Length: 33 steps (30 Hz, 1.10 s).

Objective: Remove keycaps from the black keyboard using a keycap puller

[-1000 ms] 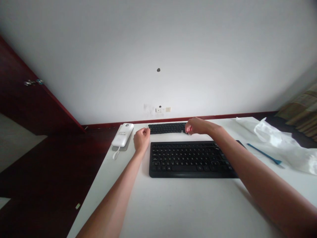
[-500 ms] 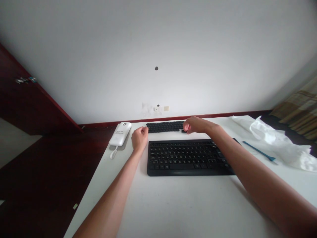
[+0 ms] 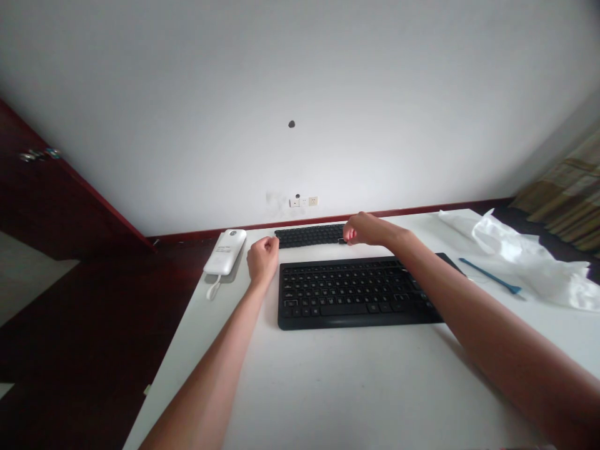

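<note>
A narrow block of black keys lies along the far edge of the white table. My left hand is closed beside its left end, fingers curled; whether they pinch anything is hidden. At the other end, my right hand points down with its fingers pinched on a small black piece like a keycap, mostly hidden beneath them. Nearer to me lies a larger black keyboard, with my right forearm passing over its right side.
A white power bank with a short strap lies at the table's left edge. On the right are a blue pry tool or brush and a crumpled white plastic bag. Behind the table rises a wall with sockets.
My right hand has shifted slightly left, and the small black piece now sits against the right end of the key block. My left hand stays there. The whole view has tilted a little.
</note>
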Tool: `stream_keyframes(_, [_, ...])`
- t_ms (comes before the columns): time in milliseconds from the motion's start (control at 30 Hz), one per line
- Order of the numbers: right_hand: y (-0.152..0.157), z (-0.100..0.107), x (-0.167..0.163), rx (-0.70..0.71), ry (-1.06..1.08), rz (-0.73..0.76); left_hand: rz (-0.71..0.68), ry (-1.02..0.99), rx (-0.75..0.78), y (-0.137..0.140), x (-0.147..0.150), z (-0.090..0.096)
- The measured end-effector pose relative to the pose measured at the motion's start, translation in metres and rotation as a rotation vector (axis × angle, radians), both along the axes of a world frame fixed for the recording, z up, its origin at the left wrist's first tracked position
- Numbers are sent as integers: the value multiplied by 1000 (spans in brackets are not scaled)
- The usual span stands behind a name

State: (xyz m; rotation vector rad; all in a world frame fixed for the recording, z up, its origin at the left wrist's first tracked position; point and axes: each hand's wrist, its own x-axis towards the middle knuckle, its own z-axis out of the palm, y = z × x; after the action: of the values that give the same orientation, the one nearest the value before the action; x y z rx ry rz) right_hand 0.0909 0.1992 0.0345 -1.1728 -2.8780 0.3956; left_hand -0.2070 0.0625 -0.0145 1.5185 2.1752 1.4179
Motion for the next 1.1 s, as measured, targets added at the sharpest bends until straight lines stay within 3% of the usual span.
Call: stream_keyframes(1100, [-14, 9, -8, 92, 9, -31, -11, 2, 4, 0, -1, -2])
